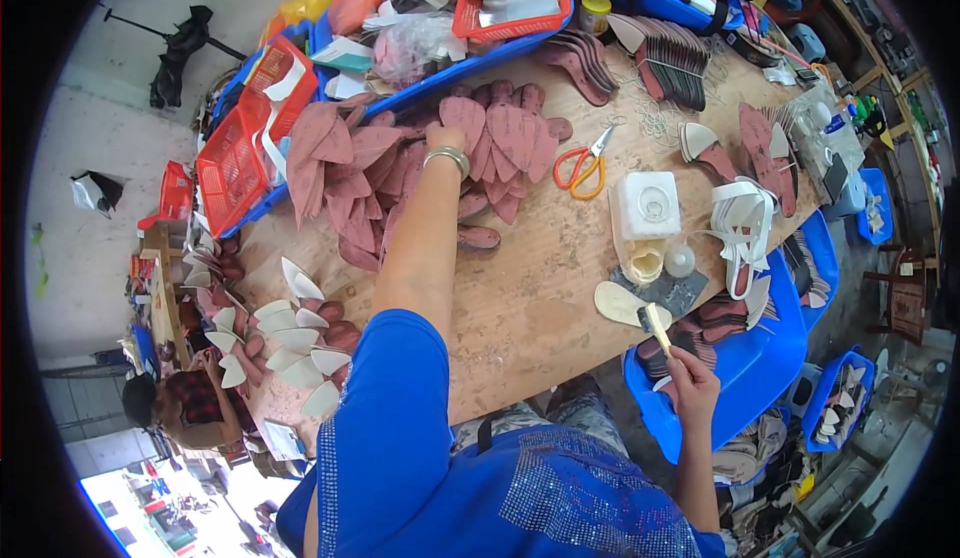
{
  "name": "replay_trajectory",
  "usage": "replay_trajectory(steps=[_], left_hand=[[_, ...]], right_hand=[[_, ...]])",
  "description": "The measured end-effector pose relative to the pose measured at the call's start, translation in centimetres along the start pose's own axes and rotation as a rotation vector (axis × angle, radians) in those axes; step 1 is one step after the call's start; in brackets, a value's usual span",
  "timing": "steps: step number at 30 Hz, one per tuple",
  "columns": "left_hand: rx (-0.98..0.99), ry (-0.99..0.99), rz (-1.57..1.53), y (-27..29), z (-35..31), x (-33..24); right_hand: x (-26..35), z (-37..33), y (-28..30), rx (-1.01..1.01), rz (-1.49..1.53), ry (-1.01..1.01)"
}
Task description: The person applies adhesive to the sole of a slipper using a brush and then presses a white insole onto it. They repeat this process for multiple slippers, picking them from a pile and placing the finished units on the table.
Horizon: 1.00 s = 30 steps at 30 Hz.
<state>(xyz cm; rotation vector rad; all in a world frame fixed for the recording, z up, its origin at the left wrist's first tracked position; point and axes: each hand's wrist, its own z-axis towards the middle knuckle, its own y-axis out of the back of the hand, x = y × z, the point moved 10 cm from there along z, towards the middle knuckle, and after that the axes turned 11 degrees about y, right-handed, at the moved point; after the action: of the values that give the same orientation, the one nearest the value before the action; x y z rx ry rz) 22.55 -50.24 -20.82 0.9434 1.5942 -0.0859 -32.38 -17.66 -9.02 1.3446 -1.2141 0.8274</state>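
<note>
My left hand (447, 138) reaches far across the table, its fingers closed on the lower end of a pink insole (463, 116) at the top of a heap of pink insoles (350, 188). The fingertips are partly hidden. At the near right edge, my right hand (692, 378) grips the pale handle of a flat brush (658, 330). The bristles are over the edge of a pale sole-shaped piece (617, 303). Just beyond stands a white plastic container (645, 208) with a cut-open, yellowish mouth, beside a dark grey slab (690, 293).
Orange-handled scissors (582, 170) lie mid-table. Pink pieces with white tips (300, 328) spread at the left. Insole stacks (672, 63) stand at the back. Blue bins (770, 348) flank the right edge; red baskets (232, 173) sit back left. Another person (195, 398) sits at far left.
</note>
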Motion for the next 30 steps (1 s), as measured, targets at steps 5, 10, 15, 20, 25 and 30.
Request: replay_trajectory(steps=[5, 10, 15, 20, 25, 30], left_hand=[[0.427, 0.087, -0.510, 0.0, -2.7, -2.9], [0.662, 0.162, -0.533, 7.9, -16.8, -4.3], [0.806, 0.649, -0.415, 17.5, -31.2, 3.4], [0.991, 0.898, -0.406, 15.5, -36.1, 12.9], [0.708, 0.861, -0.593, 12.5, -33.8, 14.2], [0.248, 0.114, 0.355, 14.0, -29.3, 19.8]], right_hand=[[2.2, 1.2, -0.1, 0.029, -0.047, 0.054], [3.0, 2.1, 1.9, 0.024, -0.212, 0.148], [1.2, 4.5, 2.4, 0.087, -0.372, 0.164], [0.0, 7.4, 0.1, 0.158, -0.694, 0.291], [0.3, 10.4, -3.4, 0.177, -1.006, 0.481], [-0.6, 12.1, -5.6, 0.223, -1.143, 0.624]])
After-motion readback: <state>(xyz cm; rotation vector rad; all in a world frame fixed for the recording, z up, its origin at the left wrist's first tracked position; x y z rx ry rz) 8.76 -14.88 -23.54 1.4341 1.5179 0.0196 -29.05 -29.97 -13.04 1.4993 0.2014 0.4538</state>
